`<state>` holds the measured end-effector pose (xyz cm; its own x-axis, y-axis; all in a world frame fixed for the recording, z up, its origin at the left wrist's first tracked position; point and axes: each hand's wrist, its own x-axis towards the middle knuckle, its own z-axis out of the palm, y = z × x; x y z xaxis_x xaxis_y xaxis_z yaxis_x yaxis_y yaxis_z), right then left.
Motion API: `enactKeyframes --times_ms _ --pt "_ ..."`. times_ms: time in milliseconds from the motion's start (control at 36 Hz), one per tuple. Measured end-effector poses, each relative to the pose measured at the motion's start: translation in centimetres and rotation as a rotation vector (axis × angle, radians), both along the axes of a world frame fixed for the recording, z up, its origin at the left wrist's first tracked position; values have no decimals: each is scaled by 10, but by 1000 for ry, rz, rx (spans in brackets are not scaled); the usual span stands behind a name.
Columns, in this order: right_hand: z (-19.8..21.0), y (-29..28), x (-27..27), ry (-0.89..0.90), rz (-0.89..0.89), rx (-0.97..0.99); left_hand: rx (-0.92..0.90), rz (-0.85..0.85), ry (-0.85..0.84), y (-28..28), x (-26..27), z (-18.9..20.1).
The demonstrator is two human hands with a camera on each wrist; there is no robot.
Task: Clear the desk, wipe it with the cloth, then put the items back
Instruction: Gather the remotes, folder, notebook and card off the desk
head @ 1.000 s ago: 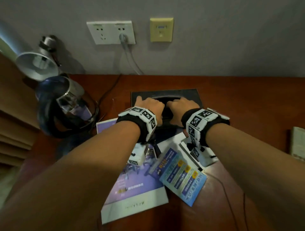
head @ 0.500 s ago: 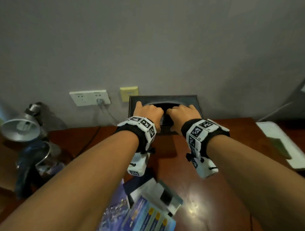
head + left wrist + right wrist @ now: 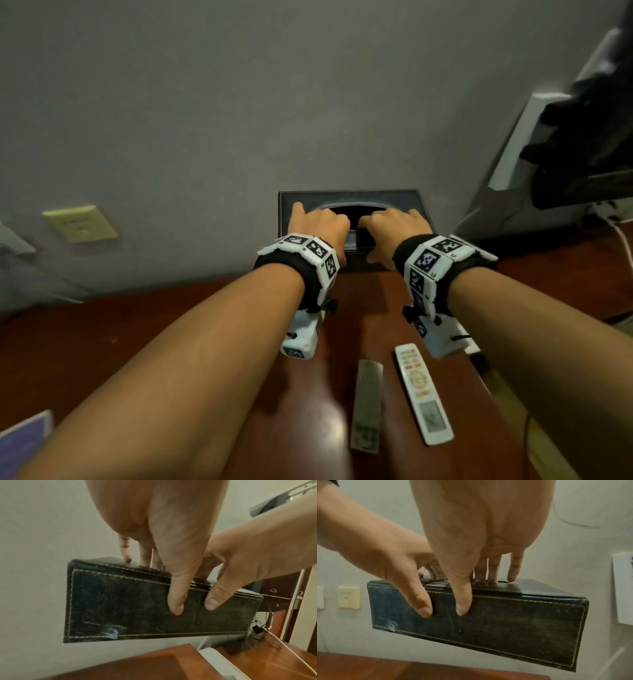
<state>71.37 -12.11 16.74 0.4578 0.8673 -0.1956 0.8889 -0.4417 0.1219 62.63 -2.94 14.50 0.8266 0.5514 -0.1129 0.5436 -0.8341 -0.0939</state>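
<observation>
A dark leather tissue box (image 3: 349, 198) with yellow stitching hangs in the air above the brown desk (image 3: 137, 325), close to the grey wall. Both hands hold it from the top. My left hand (image 3: 318, 222) grips its left half, thumb pressed on the front face (image 3: 137, 608) and fingers hooked into the oval top opening. My right hand (image 3: 394, 222) grips the right half in the same way, thumb on the front (image 3: 505, 622). In the wrist views the box tilts slightly and its bottom edge is clear of the desk.
A grey remote (image 3: 367, 404) and a white remote (image 3: 423, 394) lie side by side on the desk below my wrists. A dark screen (image 3: 582, 137) with cables stands at the right. A yellow wall plate (image 3: 80, 224) is at left, a purple booklet (image 3: 24, 442) at bottom left.
Both hands have lifted the tissue box off the desk and carried it up and to the right. The kettle, lamp and leaflets have left the view; two remotes and a screen have come in.
</observation>
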Motion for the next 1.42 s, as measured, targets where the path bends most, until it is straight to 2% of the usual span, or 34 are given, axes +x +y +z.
enactKeyframes --times_ms 167,361,583,694,750,861,972,1055,1139,1250,1417 --pt "-66 -14 44 37 15 -65 -81 5 80 -15 45 -66" --pt "-131 -20 50 124 27 -162 -158 16 194 -27 50 -129" --pt "-158 -21 41 119 53 -187 -171 -12 251 -29 41 -150" --pt "-153 -26 29 154 15 -254 -235 -113 249 -30 22 -144" --pt "-138 -27 18 171 -26 -250 -221 -143 195 -24 4 -124" --pt "-90 -19 -18 128 -45 -178 -150 -57 76 5 -52 -65" --pt "-42 3 -82 36 27 -71 -38 18 -16 34 -128 -8" --pt "-20 17 -144 39 80 4 18 66 -50 43 -192 15" --pt "-13 28 -205 51 134 45 33 142 -46 45 -255 23" --pt "-23 34 -272 99 190 65 -2 216 -18 42 -321 16" --pt "-74 32 -329 255 198 -71 -123 317 29 23 -376 -35"
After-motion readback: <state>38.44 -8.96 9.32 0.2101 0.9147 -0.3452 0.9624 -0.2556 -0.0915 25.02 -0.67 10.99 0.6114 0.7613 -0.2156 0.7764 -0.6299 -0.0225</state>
